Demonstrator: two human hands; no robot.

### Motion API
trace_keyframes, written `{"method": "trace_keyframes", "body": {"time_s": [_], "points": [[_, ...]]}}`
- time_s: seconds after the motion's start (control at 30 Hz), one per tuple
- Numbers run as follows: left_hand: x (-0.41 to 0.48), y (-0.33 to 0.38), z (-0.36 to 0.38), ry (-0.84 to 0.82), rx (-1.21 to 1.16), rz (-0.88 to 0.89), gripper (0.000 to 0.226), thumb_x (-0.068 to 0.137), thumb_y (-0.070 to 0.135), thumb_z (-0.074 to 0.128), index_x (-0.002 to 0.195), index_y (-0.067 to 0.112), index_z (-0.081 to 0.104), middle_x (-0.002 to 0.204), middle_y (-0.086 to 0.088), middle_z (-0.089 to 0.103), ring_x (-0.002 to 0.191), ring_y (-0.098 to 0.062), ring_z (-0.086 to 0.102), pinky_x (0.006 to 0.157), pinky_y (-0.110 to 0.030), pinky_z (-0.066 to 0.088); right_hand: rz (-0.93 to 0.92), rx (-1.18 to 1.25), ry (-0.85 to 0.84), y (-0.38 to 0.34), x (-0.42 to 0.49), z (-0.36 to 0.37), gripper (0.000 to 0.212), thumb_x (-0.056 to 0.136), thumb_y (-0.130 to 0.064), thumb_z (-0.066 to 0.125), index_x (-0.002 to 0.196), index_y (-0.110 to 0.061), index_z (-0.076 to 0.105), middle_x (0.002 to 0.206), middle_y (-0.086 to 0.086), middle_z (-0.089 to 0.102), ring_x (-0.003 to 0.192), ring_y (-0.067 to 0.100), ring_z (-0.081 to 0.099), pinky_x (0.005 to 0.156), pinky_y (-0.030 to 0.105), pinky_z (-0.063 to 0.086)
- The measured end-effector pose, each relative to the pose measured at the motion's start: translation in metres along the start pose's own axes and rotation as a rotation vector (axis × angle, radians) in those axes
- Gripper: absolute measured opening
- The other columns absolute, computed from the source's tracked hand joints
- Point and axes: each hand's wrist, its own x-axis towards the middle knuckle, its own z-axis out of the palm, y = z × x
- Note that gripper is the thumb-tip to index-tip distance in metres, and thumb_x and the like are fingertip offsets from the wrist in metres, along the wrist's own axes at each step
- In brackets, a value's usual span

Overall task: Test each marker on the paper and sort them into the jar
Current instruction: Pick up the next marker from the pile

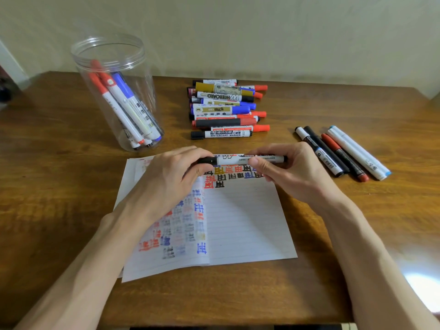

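A white marker with a black cap (238, 159) lies level above the top of the lined paper (242, 222), held between both hands. My left hand (171, 177) grips its black cap end. My right hand (285, 170) pinches the white barrel. The paper carries several red, blue, black and ochre test marks. At the back left stands a clear plastic jar (114, 91), lid off, with several red, blue and black markers inside. A pile of markers (226, 108) lies behind the paper.
Several more markers (342, 153) lie in a row on the right of the brown wooden table (59, 175). A pale wall runs behind the table. The table's front edge is close to my body.
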Motion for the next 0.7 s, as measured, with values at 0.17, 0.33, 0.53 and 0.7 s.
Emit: {"method": "trace_keyframes", "body": {"time_s": [0.17, 0.33, 0.53, 0.7], "points": [[0.0, -0.001, 0.0, 0.053, -0.026, 0.0, 0.042, 0.097, 0.04, 0.051, 0.121, 0.012, 0.071, 0.109, 0.006, 0.072, 0.101, -0.005, 0.063, 0.079, -0.023, 0.054, -0.045, -0.024, 0.059, 0.002, 0.002, 0.01, 0.026, 0.093, -0.036, 0.075, 0.108, -0.015, 0.081, 0.082, -0.008, 0.079, 0.066, 0.001, 0.067, 0.059, 0.02, 0.052], [0.0, 0.0, 0.002, 0.097, -0.008, 0.016, 0.037, 0.098, 0.036, 0.052, 0.118, 0.012, 0.072, 0.106, 0.014, 0.065, 0.098, 0.0, 0.06, 0.082, -0.015, 0.052, -0.089, -0.015, 0.064, 0.004, 0.002, 0.014, 0.024, 0.095, -0.027, 0.075, 0.112, -0.011, 0.08, 0.074, -0.026, 0.074, 0.067, -0.003, 0.067, 0.059, 0.01, 0.047], [0.001, 0.001, -0.004, 0.098, -0.071, -0.015, 0.028, 0.098, 0.029, 0.061, 0.122, 0.017, 0.069, 0.115, 0.014, 0.067, 0.109, 0.006, 0.061, 0.083, -0.007, 0.051, -0.07, 0.061, 0.101, 0.006, 0.006, 0.016, 0.025, 0.094, -0.026, 0.076, 0.114, -0.011, 0.078, 0.1, -0.009, 0.079, 0.086, 0.001, 0.076, 0.071, 0.023, 0.062], [0.002, 0.01, -0.013, 0.15, -0.191, -0.067, 0.025, 0.094, 0.033, 0.068, 0.114, 0.019, 0.073, 0.108, 0.017, 0.072, 0.105, 0.002, 0.066, 0.077, -0.008, 0.05, -0.156, -0.117, 0.16, 0.01, 0.014, 0.017, 0.037, 0.095, -0.042, 0.07, 0.122, -0.019, 0.078, 0.115, -0.006, 0.073, 0.099, -0.002, 0.07, 0.07, 0.016, 0.055]]}}
